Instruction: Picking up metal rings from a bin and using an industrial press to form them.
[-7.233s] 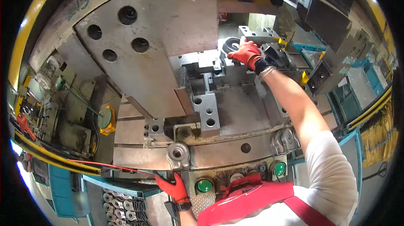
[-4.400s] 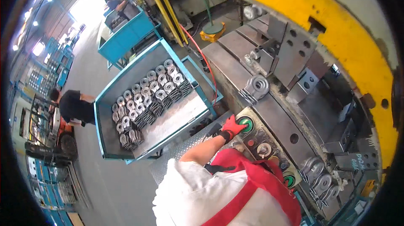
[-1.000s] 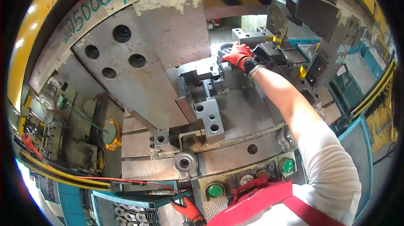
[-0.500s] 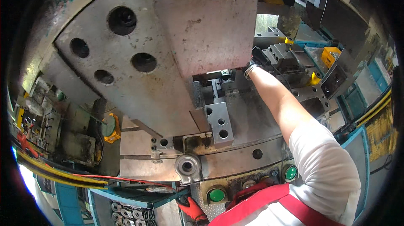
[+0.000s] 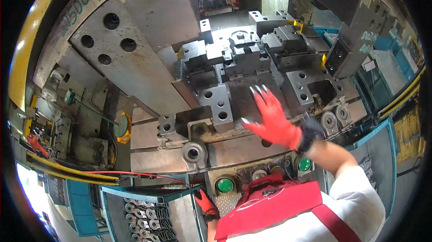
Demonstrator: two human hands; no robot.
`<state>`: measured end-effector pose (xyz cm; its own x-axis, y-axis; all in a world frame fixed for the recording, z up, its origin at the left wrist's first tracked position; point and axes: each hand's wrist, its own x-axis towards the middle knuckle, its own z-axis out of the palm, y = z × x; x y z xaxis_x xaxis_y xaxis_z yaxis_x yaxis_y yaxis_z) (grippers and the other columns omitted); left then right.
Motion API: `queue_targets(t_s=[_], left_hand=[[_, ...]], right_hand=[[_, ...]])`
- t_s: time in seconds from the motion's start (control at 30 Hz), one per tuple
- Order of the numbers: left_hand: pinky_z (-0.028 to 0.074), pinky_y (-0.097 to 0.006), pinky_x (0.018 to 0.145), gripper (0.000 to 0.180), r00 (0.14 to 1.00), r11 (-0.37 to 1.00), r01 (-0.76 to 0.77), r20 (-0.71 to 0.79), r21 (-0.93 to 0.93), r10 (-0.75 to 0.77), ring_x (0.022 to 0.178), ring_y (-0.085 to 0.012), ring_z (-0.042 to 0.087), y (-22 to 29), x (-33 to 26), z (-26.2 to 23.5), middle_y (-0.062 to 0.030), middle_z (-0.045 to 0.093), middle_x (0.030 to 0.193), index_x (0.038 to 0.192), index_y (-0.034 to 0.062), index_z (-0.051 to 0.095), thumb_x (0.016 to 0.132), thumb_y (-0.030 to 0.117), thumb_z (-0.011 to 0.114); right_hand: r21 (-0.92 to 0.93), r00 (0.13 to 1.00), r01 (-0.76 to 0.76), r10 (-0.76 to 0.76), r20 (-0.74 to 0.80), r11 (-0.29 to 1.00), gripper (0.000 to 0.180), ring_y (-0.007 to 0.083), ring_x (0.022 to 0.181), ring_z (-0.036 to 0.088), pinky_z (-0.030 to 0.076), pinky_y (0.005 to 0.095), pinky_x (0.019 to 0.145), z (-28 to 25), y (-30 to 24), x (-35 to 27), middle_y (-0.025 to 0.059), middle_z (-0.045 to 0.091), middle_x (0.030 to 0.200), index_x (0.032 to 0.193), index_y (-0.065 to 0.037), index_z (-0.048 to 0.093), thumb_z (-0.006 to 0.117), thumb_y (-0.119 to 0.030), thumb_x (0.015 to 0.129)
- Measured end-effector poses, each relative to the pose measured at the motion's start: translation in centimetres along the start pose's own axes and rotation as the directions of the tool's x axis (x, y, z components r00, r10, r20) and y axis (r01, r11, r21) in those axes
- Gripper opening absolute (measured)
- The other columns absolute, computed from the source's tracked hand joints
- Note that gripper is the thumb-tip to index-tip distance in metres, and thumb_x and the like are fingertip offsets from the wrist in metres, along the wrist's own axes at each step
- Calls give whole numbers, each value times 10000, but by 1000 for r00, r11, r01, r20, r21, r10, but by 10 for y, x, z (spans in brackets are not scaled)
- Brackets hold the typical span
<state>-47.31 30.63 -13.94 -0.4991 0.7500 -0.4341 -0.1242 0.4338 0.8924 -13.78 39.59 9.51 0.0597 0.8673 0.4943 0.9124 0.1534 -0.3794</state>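
My right hand (image 5: 272,122), in a red glove with pale fingertips, is held over the front of the press bed (image 5: 234,149), fingers spread and nothing in them. Beyond it stand the steel die blocks (image 5: 245,59), with a round metal part (image 5: 240,37) in the bright area at their back. My left hand (image 5: 206,202), also red-gloved, is low beside the corner of a teal-framed bin (image 5: 135,192); its fingers look stretched out, partly hidden at the tips. A ring-eyed metal part (image 5: 193,153) lies on the bed's front ledge. Two similar ring-eyed parts (image 5: 329,120) sit at the right.
Two green push buttons (image 5: 225,185) are on the front panel. The bin holds many ring-eyed parts (image 5: 144,219). A large steel block with holes (image 5: 128,62) looms at the upper left. A yellow rail (image 5: 72,170) and red hose (image 5: 139,174) run along the left.
My right hand has come back out from behind the big steel block toward me and now shows fully. The view has shifted, uncovering the die. My left hand stays by the bin.
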Motion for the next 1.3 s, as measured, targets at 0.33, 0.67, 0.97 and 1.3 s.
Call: queue_targets(t_s=[0.33, 0.67, 0.97, 1.3], left_hand=[[256, -397, 999, 964, 968, 889, -55, 243, 454, -65, 1235, -350, 268, -54, 1, 19, -254, 281, 1317, 1322, 8, 218, 613, 402, 739], [368, -350, 903, 842, 955, 957, -158, 284, 242, 86, 1089, -297, 452, -56, 6, 24, -212, 431, 1207, 1274, -9, 315, 610, 245, 766], [381, -358, 888, 825, 963, 915, -198, 246, 352, 114, 1054, -293, 482, -47, -1, 24, -209, 472, 1157, 1260, -5, 335, 608, 260, 764], [462, -307, 758, 700, 971, 967, -105, 235, 233, 49, 879, -200, 563, -44, -4, 28, -139, 570, 1014, 1192, -20, 398, 622, 161, 761]], right_hand=[[300, 457, -845, 889, -22, 442, 732, 342, 1126, 395, 300, 385, 958, 8, 120, -311, 223, 403, 1217, 1266, 26, 313, 657, -328, 726], [0, 284, -957, 941, 183, 289, 985, 384, 1138, 385, 348, 400, 931, 41, 131, -329, 276, 384, 1215, 1306, 19, 207, 761, -334, 572], [26, 291, -956, 941, 173, 291, 967, 377, 1134, 386, 346, 406, 928, 39, 130, -326, 249, 392, 1211, 1305, -4, 232, 765, -322, 563], [64, 335, -942, 927, 169, 329, 993, 395, 1093, 393, 332, 438, 918, 47, 140, -336, 256, 396, 1173, 1298, 3, 219, 758, -359, 545]])
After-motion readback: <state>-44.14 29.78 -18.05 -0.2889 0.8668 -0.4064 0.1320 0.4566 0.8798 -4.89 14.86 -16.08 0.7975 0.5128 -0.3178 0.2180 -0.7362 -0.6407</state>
